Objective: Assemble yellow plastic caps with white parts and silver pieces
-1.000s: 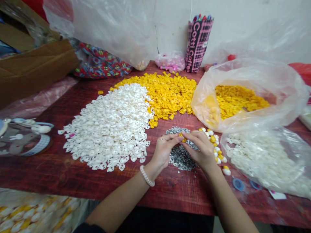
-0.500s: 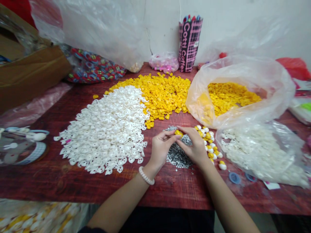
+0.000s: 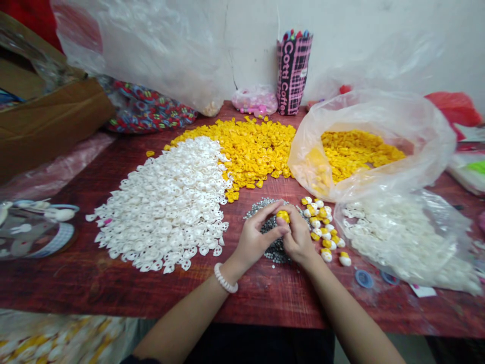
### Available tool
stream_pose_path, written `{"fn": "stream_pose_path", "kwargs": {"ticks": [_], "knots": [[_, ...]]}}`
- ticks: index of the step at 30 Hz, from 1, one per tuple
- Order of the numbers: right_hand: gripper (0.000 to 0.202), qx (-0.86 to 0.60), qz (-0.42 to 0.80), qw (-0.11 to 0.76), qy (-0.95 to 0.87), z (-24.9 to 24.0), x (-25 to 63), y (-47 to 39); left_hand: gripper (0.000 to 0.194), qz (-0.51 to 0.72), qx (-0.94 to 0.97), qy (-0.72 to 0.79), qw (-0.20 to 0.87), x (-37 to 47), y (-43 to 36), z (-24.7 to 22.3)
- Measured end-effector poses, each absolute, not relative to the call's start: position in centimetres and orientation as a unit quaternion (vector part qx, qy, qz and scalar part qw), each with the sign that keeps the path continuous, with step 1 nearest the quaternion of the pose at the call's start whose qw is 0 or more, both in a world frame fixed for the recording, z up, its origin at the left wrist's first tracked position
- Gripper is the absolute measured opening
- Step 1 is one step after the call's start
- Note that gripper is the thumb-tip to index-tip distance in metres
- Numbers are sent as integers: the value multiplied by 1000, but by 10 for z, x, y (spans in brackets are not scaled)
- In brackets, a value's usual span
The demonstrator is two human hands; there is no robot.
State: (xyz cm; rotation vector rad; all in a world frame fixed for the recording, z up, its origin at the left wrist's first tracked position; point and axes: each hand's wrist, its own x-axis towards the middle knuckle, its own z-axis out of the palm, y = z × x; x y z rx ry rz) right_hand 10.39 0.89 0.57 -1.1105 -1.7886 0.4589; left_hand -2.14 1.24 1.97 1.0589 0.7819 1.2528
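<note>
Head view: my right hand (image 3: 300, 241) pinches a yellow piece (image 3: 283, 217) between thumb and fingers, above the grey bits (image 3: 279, 256). My left hand (image 3: 254, 238) curls in close, fingertips up against the right's — can't make out whether it grips the piece or just steadies it. Underside of the piece is hidden.

Risks, my read: the piece is small and rounded, so uneven thumb pressure could squirt it loose. A drop would likely land in the grey bits and scatter them. White-and-yellow pieces (image 3: 326, 255) lie loose just beside my right hand; a wide wrist swing could knock them in too. White pile (image 3: 162, 207) and yellow pile (image 3: 261, 151) touch along one edge — a sloppy reach there would mix them. Plastic bag (image 3: 420, 114) has a floppy rim; snagging it could spill its contents.
</note>
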Motion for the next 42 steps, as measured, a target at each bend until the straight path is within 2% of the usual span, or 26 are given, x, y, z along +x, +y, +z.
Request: {"fn": "stream_pose_path", "kwargs": {"ticks": [3,11,13,16,18,19,22,24,26,28,30,31,32,33,35,37,39,42], "knots": [[15,-436,164,487,-739,0,101,8,36,537,445,349,626,-17,8,16],[17,-418,119,512,-741,-3,96,6,28,553,396,335,652,-14,4,15],[19,-415,134,488,-756,1,96,10,31,553,410,323,650,-17,10,14],[25,-459,156,446,-752,10,110,21,46,551,469,316,614,-28,27,12],[29,-532,139,445,-707,15,132,28,47,560,530,385,506,-44,42,10],[31,-571,124,456,-671,16,146,31,41,560,558,459,406,-53,49,10],[36,-636,131,466,-600,14,187,31,26,416,647,627,126,-80,66,12],[39,-649,143,450,-596,13,202,24,20,351,660,661,56,-88,70,14],[41,-638,141,426,-626,14,202,12,21,355,672,640,114,-81,66,15],[40,-607,139,405,-669,16,188,0,28,376,683,560,280,-62,55,14],[36,-572,139,396,-704,17,168,-10,38,336,685,450,464,-43,42,13],[33,-560,139,395,-715,17,159,-14,40,330,685,425,491,-37,36,12],[30,-552,142,394,-721,15,151,-16,39,338,687,433,475,-35,31,11],[27,-549,152,394,-721,14,146,-17,37,360,692,469,415,-38,28,10],[24,-552,194,398,-707,11,141,-16,30,383,701,564,211,-58,28,10],[23,-544,250,414,-686,10,142,-10,25,314,706,634,34,-89,32,10],[26,-520,296,433,-674,12,141,0,23,238,709,662,-49,-118,37,12],[28,-484,323,445,-681,17,132,17,22,170,715,673,-86,-136,44,13]]}}
